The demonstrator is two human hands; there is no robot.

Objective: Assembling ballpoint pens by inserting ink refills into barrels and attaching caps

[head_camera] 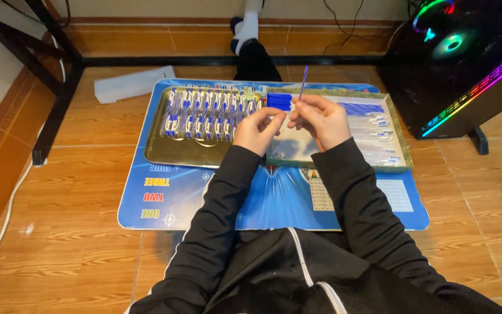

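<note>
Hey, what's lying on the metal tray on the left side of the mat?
The metal tray holds a row of pens with blue and white parts, laid side by side across its far half. The left hand covers the tray's right edge, so whatever lies there is hidden.

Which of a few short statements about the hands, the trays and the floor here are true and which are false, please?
1. The right hand holds a thin blue refill pointing upward. True.
2. The metal tray on the left holds a single pen. False: it holds rows of assembled pens.
3. Both trays sit on a blue low table. True.
4. The left hand rests flat on the floor. False: it is raised in front of the person, close to the right hand.
5. A computer case with coloured lights stands at the right. True.
</note>
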